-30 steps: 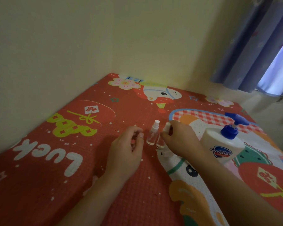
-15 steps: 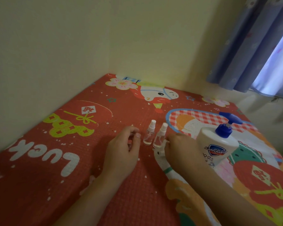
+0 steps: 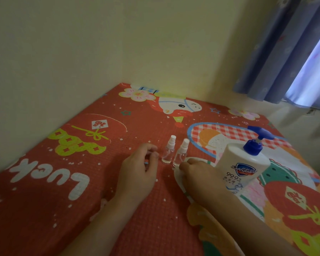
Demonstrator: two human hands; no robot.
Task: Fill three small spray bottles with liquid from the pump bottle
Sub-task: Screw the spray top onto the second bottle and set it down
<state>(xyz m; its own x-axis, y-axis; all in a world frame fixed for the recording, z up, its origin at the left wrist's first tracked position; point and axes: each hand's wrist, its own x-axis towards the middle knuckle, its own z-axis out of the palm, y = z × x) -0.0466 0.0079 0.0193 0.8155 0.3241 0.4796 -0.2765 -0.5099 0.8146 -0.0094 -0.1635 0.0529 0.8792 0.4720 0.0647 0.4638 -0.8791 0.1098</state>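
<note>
Two small clear spray bottles (image 3: 168, 152) (image 3: 181, 153) upright side by side at frame centre on red patterned mat (image 3: 81, 182), white caps on. Left hand (image 3: 139, 171) just left of left-hand bottle, fingers loosely curled, holding nothing visible. Right hand (image 3: 198, 172) low on mat, fingertips at base of right-hand bottle; grip or mere touch, cannot tell. White pump bottle (image 3: 242, 167), blue pump, stands right of right hand, centre right. Third spray bottle not visible

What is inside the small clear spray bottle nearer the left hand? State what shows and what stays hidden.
Inside that spray bottle, only a shallow layer of clear liquid seems to sit at the bottom; the rest looks empty. Its white spray cap hides the neck, and no dip tube can be made out.
</note>
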